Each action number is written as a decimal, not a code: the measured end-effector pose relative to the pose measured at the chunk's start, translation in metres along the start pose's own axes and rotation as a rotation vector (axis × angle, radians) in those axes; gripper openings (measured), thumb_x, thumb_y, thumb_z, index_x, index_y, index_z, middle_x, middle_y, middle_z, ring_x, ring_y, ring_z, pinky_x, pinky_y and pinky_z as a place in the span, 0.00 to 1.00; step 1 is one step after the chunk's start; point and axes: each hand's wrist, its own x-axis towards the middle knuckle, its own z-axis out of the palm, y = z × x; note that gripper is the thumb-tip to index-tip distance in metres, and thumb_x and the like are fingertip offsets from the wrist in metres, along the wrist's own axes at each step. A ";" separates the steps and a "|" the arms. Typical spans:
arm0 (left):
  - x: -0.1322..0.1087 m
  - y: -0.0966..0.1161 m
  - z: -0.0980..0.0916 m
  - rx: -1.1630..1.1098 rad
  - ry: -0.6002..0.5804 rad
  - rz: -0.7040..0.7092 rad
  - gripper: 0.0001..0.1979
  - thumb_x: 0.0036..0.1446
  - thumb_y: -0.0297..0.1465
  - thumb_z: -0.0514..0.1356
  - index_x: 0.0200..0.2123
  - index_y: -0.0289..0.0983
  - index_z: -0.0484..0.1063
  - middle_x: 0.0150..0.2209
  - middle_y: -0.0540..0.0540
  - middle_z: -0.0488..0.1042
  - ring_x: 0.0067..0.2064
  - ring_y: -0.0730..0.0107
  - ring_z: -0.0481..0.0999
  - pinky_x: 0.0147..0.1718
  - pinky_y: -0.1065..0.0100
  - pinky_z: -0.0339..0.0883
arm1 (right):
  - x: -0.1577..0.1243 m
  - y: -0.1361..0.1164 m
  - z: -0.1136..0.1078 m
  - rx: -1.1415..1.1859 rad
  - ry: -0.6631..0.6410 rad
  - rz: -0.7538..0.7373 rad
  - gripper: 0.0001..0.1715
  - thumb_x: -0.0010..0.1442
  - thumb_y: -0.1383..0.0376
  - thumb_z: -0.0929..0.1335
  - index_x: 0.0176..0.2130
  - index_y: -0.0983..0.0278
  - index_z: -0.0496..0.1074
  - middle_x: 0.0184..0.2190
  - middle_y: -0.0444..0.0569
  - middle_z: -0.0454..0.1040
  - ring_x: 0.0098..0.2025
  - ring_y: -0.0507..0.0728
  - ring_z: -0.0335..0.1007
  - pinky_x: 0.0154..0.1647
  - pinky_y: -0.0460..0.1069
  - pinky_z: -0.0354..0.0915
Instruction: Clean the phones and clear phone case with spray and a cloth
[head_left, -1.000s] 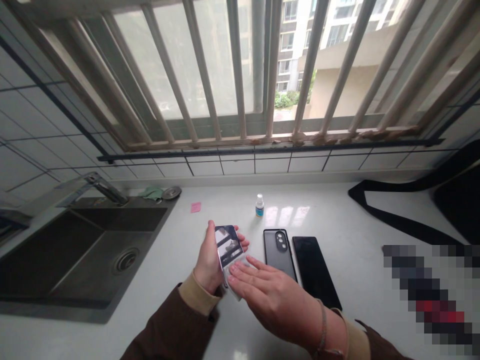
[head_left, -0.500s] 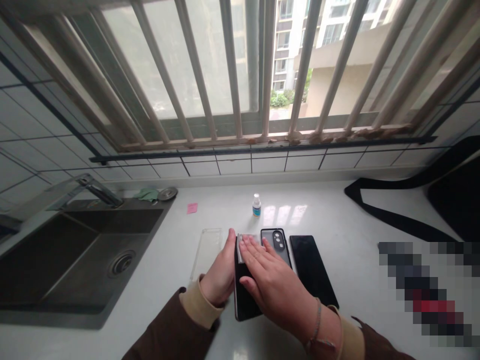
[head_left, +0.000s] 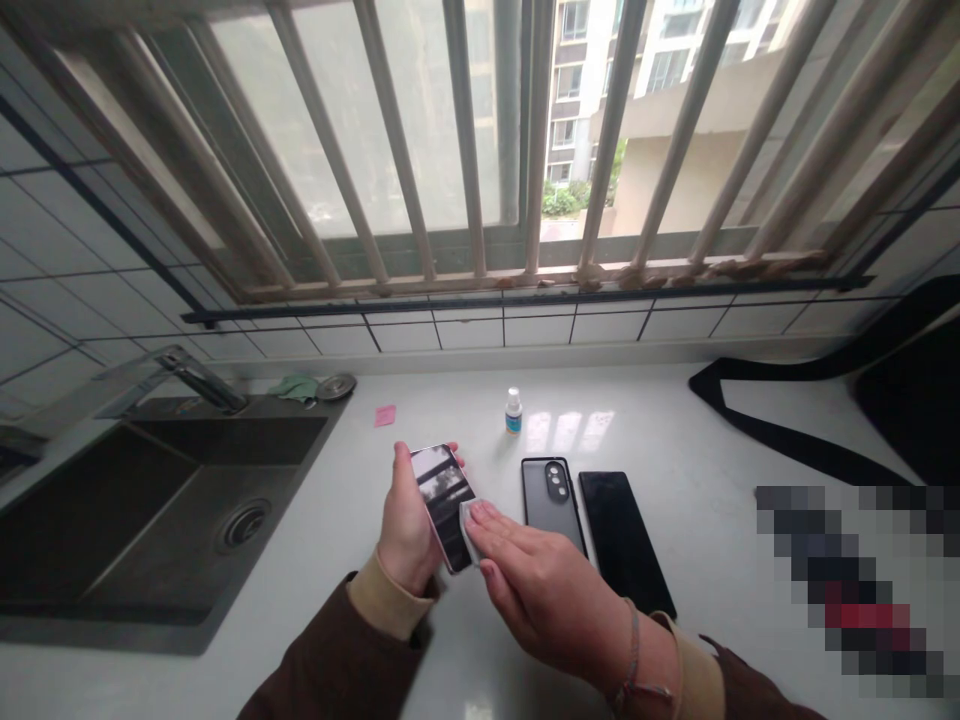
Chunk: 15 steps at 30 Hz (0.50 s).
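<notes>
In my left hand (head_left: 406,515) is a phone (head_left: 442,490), held up and tilted, its glossy face reflecting the window bars. The thumb lies along its left edge and fingertips show past its far right corner. My right hand (head_left: 532,570) presses a small pale wiping cloth (head_left: 469,530) against the phone's lower right side. Right of the phone, a dark-rimmed phone case (head_left: 551,505) with camera holes lies on the counter. Beside it is a second phone (head_left: 626,540), black face up. A small white bottle (head_left: 513,412) with a blue label stands behind them.
A dark sink (head_left: 180,540) with a tap (head_left: 202,380) is set into the white counter (head_left: 315,610) on the left. A pink paper note (head_left: 385,415) lies near it. A black strap (head_left: 780,420) lies at the right. The barred window (head_left: 480,150) rises behind.
The held phone has lifted, turned and moved left; its face now catches reflections. My right hand has slid the cloth from the upper end toward the lower right side. The clear case is no longer visible.
</notes>
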 end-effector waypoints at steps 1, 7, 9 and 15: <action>0.001 0.003 0.000 -0.014 0.010 0.001 0.32 0.74 0.52 0.48 0.43 0.30 0.79 0.29 0.41 0.80 0.25 0.66 0.79 0.26 0.67 0.73 | 0.000 -0.001 -0.001 0.003 0.004 -0.016 0.26 0.73 0.69 0.62 0.65 0.75 0.72 0.65 0.64 0.74 0.70 0.62 0.68 0.71 0.55 0.67; 0.004 0.009 0.000 -0.052 0.069 -0.042 0.31 0.75 0.50 0.49 0.41 0.30 0.78 0.28 0.40 0.80 0.25 0.65 0.79 0.26 0.67 0.74 | 0.003 -0.005 -0.005 0.008 -0.036 -0.132 0.26 0.71 0.70 0.63 0.64 0.77 0.72 0.65 0.63 0.74 0.72 0.61 0.66 0.75 0.54 0.61; 0.005 0.007 -0.001 -0.058 0.056 -0.071 0.31 0.75 0.51 0.48 0.42 0.30 0.78 0.28 0.40 0.80 0.24 0.65 0.79 0.26 0.67 0.75 | 0.003 -0.006 -0.006 0.009 -0.067 -0.167 0.27 0.71 0.71 0.63 0.66 0.77 0.70 0.67 0.63 0.73 0.73 0.61 0.64 0.76 0.55 0.60; 0.001 -0.008 -0.001 0.005 -0.045 -0.255 0.32 0.72 0.55 0.51 0.44 0.31 0.78 0.28 0.41 0.80 0.23 0.66 0.79 0.24 0.67 0.75 | 0.003 -0.004 -0.001 0.004 -0.117 -0.176 0.30 0.72 0.70 0.64 0.70 0.74 0.65 0.71 0.60 0.68 0.75 0.60 0.59 0.78 0.57 0.57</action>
